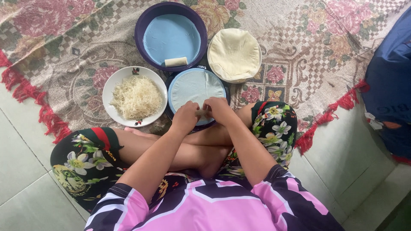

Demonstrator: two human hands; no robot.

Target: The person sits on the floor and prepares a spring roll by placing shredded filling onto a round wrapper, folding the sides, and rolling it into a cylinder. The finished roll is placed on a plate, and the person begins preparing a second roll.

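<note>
A thin, pale round wrapper [195, 87] lies flat on a dark plate [169, 112], just right of the white plate of shredded filling [135, 97]. Both hands, left [185, 117] and right [218, 109], curl fingers closed, pinching the wrapper's near edge.

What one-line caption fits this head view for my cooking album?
Seated cross-legged, left hand and right hand work a thin wrapper beside a plate of shredded filling.

Pink shirt [214, 209] with black-and-white angular stripes; black floral shorts [85, 160], red-banded hems; bare forearms
</note>
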